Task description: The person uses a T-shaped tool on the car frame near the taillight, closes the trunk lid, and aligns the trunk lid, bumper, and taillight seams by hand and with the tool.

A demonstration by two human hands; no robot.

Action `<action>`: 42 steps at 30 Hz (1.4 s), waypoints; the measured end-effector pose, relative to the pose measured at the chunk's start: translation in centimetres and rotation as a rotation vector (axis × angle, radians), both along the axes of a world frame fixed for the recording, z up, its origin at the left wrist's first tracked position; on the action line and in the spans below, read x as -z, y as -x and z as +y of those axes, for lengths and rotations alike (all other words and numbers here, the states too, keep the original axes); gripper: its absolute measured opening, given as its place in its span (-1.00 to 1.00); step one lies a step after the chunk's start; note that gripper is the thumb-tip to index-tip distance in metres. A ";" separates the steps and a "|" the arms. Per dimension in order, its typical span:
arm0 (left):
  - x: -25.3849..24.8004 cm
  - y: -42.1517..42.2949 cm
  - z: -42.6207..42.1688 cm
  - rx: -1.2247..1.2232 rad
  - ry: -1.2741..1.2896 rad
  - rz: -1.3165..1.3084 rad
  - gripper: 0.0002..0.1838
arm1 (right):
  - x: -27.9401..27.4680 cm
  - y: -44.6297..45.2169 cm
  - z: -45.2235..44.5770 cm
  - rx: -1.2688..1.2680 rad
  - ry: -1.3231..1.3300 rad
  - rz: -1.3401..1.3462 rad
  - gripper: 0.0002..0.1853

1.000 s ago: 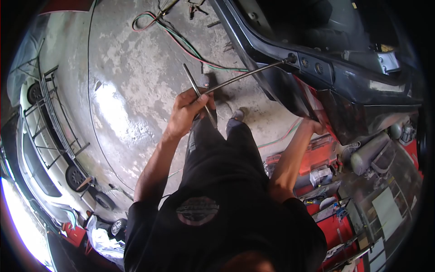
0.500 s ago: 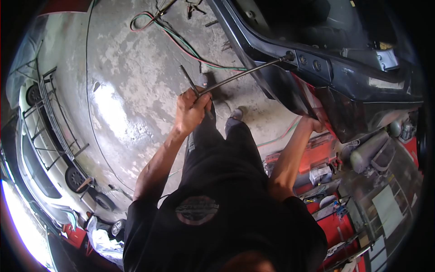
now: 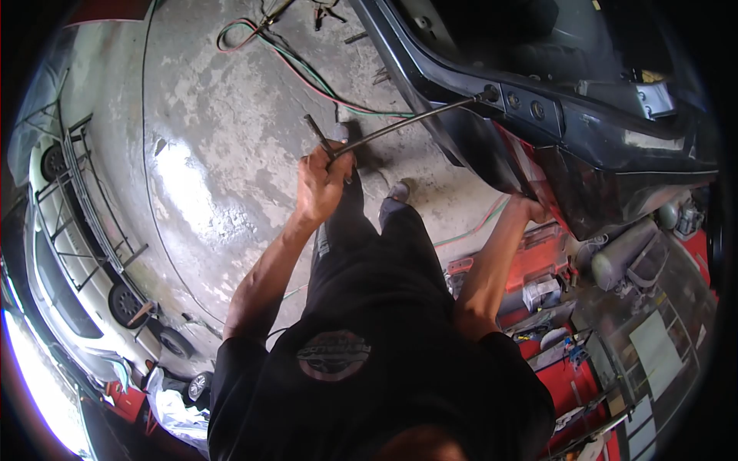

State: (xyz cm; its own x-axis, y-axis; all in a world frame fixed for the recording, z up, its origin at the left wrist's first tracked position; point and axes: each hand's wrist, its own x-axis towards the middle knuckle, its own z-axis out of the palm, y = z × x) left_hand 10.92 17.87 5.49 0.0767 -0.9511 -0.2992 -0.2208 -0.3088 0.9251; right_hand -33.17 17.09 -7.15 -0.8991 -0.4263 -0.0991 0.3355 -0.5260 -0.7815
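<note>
As a T-handled rod (image 3: 408,123) is gripped by the left hand (image 3: 320,186) at eleven o'clock, its far end is met at one o'clock by the dark vehicle body (image 3: 592,138).
The crossbar (image 3: 316,131) is wrapped by the left fingers, and a pull or turn is, it is judged, being applied; over at three o'clock, the right hand (image 3: 529,210) is set at the body's lower edge, its fingertips hidden, so whether anything is grasped cannot be told. By the next move, a firm grip, a well-aligned rod and a braced body would seem to be called for. Farther out, hoses (image 3: 369,114) are strewn at twelve o'clock, and a white car (image 3: 123,349) is seen at nine.
</note>
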 end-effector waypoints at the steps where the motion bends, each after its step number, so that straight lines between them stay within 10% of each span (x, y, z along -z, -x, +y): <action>1: 0.1 0.0 0.0 -0.003 0.015 0.001 -0.89 | -1.1 -1.0 -0.6 -0.016 0.004 0.033 -0.40; 42: 3.7 -0.9 -0.6 0.091 0.319 -0.145 -0.83 | -1.2 2.6 0.0 -0.154 -0.298 0.182 -0.45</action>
